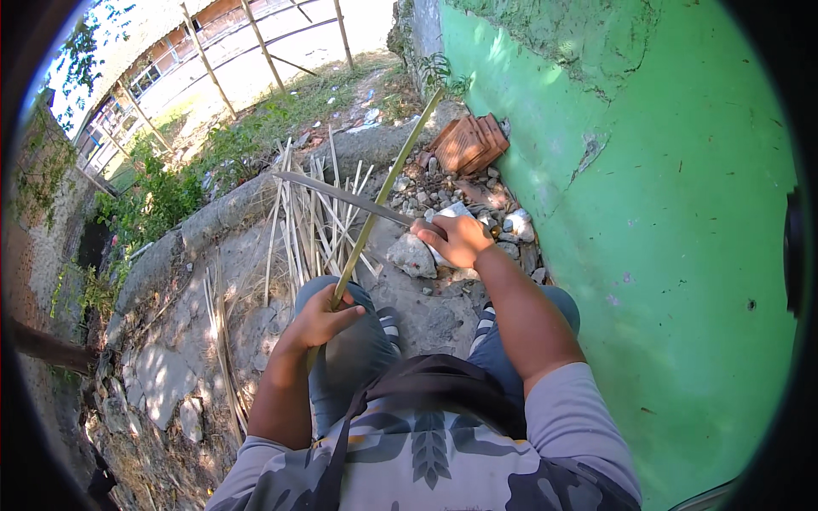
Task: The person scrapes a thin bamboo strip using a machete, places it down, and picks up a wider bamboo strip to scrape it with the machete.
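Observation:
My left hand (322, 322) is closed around the lower part of a long green strip, likely split bamboo (392, 175), which slants up and away to the right. In my right hand (460, 242) is the handle of a long-bladed knife (341, 194), its blade pointing left. The blade crosses the strip about midway; whether it bites into it I cannot tell. Beyond my left hand a pile of pale split strips (302, 221) lies on the ground, and a few longer strips (223, 349) lie to the left.
A green wall (665, 255) rises close on my right. Stones (412, 255) and stacked reddish tiles (470, 145) lie at its foot. A low concrete ledge (226, 209) runs along the far left, with plants (153, 200) and a pole fence (264, 47) behind it.

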{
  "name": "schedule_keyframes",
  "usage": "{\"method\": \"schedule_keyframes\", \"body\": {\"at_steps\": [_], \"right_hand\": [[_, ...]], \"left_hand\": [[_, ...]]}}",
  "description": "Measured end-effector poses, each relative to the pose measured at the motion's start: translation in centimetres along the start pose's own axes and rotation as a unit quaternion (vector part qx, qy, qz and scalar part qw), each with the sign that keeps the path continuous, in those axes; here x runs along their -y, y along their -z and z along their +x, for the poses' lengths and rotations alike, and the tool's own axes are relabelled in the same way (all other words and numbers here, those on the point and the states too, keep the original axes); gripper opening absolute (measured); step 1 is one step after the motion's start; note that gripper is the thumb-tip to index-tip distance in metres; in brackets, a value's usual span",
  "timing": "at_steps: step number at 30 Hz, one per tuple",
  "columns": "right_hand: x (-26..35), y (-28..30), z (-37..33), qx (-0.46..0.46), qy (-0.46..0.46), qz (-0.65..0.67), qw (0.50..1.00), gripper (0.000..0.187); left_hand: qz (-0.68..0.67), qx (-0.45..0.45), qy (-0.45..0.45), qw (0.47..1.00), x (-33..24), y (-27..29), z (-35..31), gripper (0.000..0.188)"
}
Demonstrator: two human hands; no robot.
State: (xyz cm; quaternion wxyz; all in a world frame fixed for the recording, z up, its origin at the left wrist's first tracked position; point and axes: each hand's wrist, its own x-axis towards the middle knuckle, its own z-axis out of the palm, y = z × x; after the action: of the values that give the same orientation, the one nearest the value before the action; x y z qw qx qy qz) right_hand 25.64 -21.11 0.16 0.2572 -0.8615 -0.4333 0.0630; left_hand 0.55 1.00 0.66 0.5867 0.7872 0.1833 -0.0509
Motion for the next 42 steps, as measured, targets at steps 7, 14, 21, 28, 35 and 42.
{"method": "schedule_keyframes", "body": {"at_steps": [7,14,21,28,35,42], "right_hand": [[2.3,-0.3,-1.2,0.022,0.021,-0.006,1.0,0.051],[0.2,0.1,-0.5,-0.04,0.008,0.014,0.999,0.051],[1.3,-0.6,-0.8,-0.028,0.008,0.047,0.998,0.053],[0.1,0.4,-0.4,-0.018,0.014,0.022,0.999,0.055],[-0.8,-0.9,-0.3,-0.027,-0.002,0.014,1.0,0.06],[1.0,-0.5,-0.7,0.009,0.088,-0.02,0.996,0.053]], "left_hand": [[0.007,-0.007,0.025,1.0,-1.0,-0.4,-0.5,0.035],[0.006,-0.008,0.004,1.0,0.0,-0.6,-0.1,0.034],[-0.004,-0.022,0.027,0.999,-0.8,-0.7,-0.6,0.033],[0.005,-0.011,0.0,1.0,0.2,-0.8,-0.2,0.035],[0.007,-0.006,0.029,1.0,-1.0,-0.5,-0.5,0.036],[0.021,-0.021,0.016,0.999,-0.3,-0.5,-0.4,0.036]]}}
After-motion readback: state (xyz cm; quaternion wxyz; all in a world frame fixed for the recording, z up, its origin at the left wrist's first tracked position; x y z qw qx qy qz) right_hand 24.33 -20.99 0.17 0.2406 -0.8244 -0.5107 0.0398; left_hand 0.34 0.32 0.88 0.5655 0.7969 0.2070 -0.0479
